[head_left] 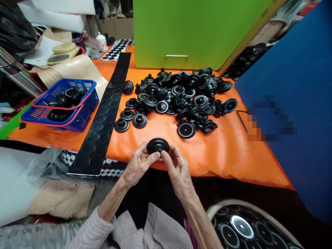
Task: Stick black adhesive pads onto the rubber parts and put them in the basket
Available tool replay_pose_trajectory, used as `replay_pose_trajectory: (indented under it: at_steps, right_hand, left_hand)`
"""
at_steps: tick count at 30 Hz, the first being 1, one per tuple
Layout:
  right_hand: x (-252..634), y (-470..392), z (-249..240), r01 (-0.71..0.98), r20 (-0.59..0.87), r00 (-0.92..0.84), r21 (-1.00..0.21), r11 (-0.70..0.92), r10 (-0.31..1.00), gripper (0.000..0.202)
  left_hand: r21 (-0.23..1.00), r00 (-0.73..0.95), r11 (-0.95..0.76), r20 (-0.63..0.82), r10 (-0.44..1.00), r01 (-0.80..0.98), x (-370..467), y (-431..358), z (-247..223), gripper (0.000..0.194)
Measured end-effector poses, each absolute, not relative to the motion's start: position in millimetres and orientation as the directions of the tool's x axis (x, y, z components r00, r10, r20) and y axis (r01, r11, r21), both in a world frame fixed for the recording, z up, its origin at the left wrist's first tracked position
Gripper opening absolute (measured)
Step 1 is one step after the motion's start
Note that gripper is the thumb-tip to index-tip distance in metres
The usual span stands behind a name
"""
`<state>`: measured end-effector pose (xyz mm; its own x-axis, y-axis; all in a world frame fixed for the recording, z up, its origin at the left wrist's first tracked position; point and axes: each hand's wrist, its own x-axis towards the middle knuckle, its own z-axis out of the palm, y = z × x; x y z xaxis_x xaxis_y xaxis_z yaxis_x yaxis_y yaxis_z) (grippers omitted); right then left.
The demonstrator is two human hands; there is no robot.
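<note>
Both my hands grip one black round disc-shaped part (157,144) just above the front edge of the orange-covered table (202,152). My left hand (138,160) pinches its left side, and my right hand (177,166) pinches its right side, thumbs close together at the near side. The underside of the part is mostly hidden by the fingers. Beyond my hands lies a large heap of similar black parts (178,90), some showing a pale ring on the face. A long black strip with round cut-outs (101,129) lies to the left of the heap.
A blue basket (83,117) with black parts stands at the left. A green board (181,31) rises behind the heap, and a blue panel (293,138) flanks the right. A round tub (211,209) of black discs sits low at the right. Sheets with dots (116,50) lie behind.
</note>
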<state>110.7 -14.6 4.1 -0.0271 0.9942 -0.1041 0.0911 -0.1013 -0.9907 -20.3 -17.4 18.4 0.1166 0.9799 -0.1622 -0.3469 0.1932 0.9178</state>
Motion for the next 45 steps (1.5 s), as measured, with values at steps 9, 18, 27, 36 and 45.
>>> replay_pose_trajectory:
  at_steps: [9, 18, 27, 36, 45]
  right_hand:
    - [135, 17, 1, 0.403, 0.161, 0.175, -0.912, 0.079, 0.971, 0.047]
    - [164, 49, -9, 0.472, 0.188, 0.346, -0.882, 0.003, 0.919, 0.026]
    - [154, 56, -8, 0.631, 0.278, 0.207, -0.770, 0.089, 0.938, 0.032]
    - [150, 95, -28, 0.943, 0.479, -0.046, -0.270, 0.196, 0.877, 0.020]
    - [157, 37, -24, 0.727, 0.345, -0.346, -0.490, 0.482, 0.873, 0.019]
  left_hand:
    - [0.940, 0.004, 0.228, -0.235, 0.972, -0.253, -23, 30, 14, 0.051]
    - [0.822, -0.098, -0.062, 0.142, 0.985, 0.566, -18, 30, 19, 0.046]
    - [0.962, -0.003, 0.233, -0.236, 0.972, -0.142, -15, 11, 7, 0.039]
    - [0.763, 0.105, 0.367, -0.370, 0.923, -0.532, -27, 2, 6, 0.032]
    - [0.733, 0.070, 0.347, -0.380, 0.922, -0.585, -36, -1, 5, 0.027]
